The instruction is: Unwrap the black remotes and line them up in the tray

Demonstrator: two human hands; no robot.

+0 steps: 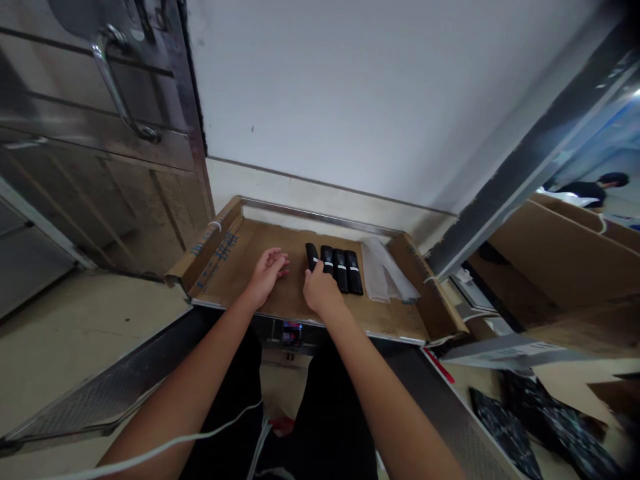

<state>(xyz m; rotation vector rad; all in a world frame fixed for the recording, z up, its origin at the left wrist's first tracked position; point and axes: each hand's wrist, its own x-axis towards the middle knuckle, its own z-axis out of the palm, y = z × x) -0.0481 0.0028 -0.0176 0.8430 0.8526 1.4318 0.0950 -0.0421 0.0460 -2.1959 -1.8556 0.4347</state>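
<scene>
My right hand [321,288] is closed on the lower part of a slim black device [312,253] that looks like a remote control. Its upper end sticks out past my fingers, tilted a little. Just to the right of it, three similar black devices [341,269] with white labels lie side by side on the cardboard. My left hand [269,272] hovers over the cardboard to the left, fingers slightly curled and apart, holding nothing. Thin translucent white plastic bags [386,270] lie right of the row.
Cardboard [235,257] with raised side flaps lines the work surface, against a white wall [320,93]. To the left is a metal door with a handle [117,93]. A large cardboard box [565,260] stands at right, with a person behind it. A white cable [200,437] crosses my lap.
</scene>
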